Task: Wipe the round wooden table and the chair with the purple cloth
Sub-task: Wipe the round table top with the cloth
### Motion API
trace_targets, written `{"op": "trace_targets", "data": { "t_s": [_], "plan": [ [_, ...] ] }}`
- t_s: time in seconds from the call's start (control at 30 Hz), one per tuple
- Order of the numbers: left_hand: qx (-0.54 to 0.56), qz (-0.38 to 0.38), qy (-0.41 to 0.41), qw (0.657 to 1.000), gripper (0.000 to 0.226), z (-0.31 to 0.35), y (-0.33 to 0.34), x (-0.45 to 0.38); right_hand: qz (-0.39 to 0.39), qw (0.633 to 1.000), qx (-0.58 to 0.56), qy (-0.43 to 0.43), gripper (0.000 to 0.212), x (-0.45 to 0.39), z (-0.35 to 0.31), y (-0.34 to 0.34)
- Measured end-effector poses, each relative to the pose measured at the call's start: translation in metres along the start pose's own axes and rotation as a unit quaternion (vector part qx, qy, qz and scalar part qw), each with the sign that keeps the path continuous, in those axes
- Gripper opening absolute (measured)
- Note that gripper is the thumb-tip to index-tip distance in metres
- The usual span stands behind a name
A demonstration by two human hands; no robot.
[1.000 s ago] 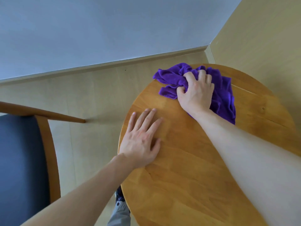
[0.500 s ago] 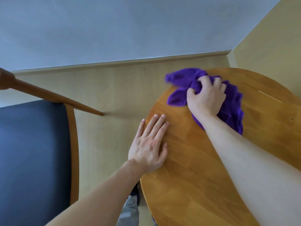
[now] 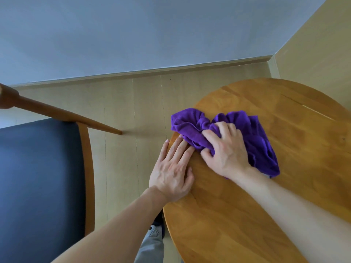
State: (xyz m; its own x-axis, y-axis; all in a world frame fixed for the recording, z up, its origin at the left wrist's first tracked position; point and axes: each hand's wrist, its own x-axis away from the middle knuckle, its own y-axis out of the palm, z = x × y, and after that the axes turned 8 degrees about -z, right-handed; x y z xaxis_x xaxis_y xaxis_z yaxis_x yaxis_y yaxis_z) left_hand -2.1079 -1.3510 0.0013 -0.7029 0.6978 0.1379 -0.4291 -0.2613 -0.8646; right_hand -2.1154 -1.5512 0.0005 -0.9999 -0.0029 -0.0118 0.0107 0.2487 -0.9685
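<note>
Pale wood floor (image 3: pixel 133 103) and blue-grey wall (image 3: pixel 133 31) behind a round wooden counter (image 3: pixel 284 130). Purple cloth (image 3: pixel 256 133) lies bunched on the counter's left part, near the edge. Right hand (image 3: pixel 226 152) sits on top of it, fingers curled into the folds, gripping the cloth. Left hand (image 3: pixel 172 171) lies flat on the counter's left rim, fingers straight, fingertips touching the cloth's near edge. Left of the counter, apart from it, stands a chair (image 3: pixel 38 177) with dark blue seat, wooden frame and tapered wooden rail. Grey trouser leg (image 3: pixel 152 245) shows between chair and counter.
</note>
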Motion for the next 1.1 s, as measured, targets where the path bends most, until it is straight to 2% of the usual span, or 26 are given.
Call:
{"op": "trace_targets", "data": {
  "t_s": [0.07,0.13,0.23,0.3,0.4,0.6,0.67,0.73,0.83,0.9,0.97,1.03,1.1],
  "plan": [
    [0.000,-0.002,-0.002,1.000,0.065,0.000,0.000,0.000,-0.001,1.000,0.007,0.030,0.036,-0.014,0.012,-0.005],
    [-0.004,-0.005,-0.004,1.000,0.064,0.001,0.001,0.000,0.009,0.994,0.006,0.113,0.036,-0.031,0.014,-0.008],
    [-0.001,-0.005,-0.006,1.000,0.063,0.001,0.000,0.000,0.030,0.975,0.001,0.218,0.035,-0.046,-0.003,-0.007],
    [0.000,-0.003,-0.006,1.000,0.063,0.002,0.000,0.001,0.032,0.968,0.000,0.248,0.034,-0.048,-0.014,-0.006],
    [0.002,0.002,-0.007,1.000,0.065,0.003,0.001,0.001,0.011,0.977,0.001,0.211,0.033,-0.035,-0.021,-0.005],
    [-0.004,0.016,-0.004,1.000,0.065,0.003,0.002,0.002,-0.004,1.000,-0.017,0.013,0.030,0.004,-0.012,-0.002],
    [-0.006,0.013,-0.007,1.000,0.061,0.003,0.002,0.001,-0.003,1.000,-0.007,0.002,0.031,-0.011,0.002,-0.007],
    [-0.012,0.010,-0.009,1.000,0.057,0.003,0.003,0.001,0.011,0.996,0.000,0.084,0.030,-0.033,0.011,-0.011],
    [-0.014,0.002,-0.016,1.000,0.056,0.004,0.003,0.001,0.039,0.963,-0.019,0.267,0.032,-0.067,0.003,-0.012],
    [-0.011,0.004,-0.023,1.000,0.057,0.004,0.002,0.001,0.038,0.944,-0.027,0.325,0.033,-0.076,-0.015,-0.012],
    [-0.006,0.006,-0.034,0.999,0.060,0.005,0.001,0.001,0.020,0.961,-0.009,0.274,0.033,-0.065,-0.026,-0.009],
    [-0.006,0.004,-0.041,0.999,0.063,0.006,0.001,0.001,-0.011,0.990,0.016,0.137,0.033,-0.041,-0.024,-0.006],
    [-0.009,0.007,-0.040,0.999,0.062,0.006,0.002,0.000,-0.037,0.999,0.015,-0.007,0.035,-0.033,0.001,-0.009]
  ]
}}
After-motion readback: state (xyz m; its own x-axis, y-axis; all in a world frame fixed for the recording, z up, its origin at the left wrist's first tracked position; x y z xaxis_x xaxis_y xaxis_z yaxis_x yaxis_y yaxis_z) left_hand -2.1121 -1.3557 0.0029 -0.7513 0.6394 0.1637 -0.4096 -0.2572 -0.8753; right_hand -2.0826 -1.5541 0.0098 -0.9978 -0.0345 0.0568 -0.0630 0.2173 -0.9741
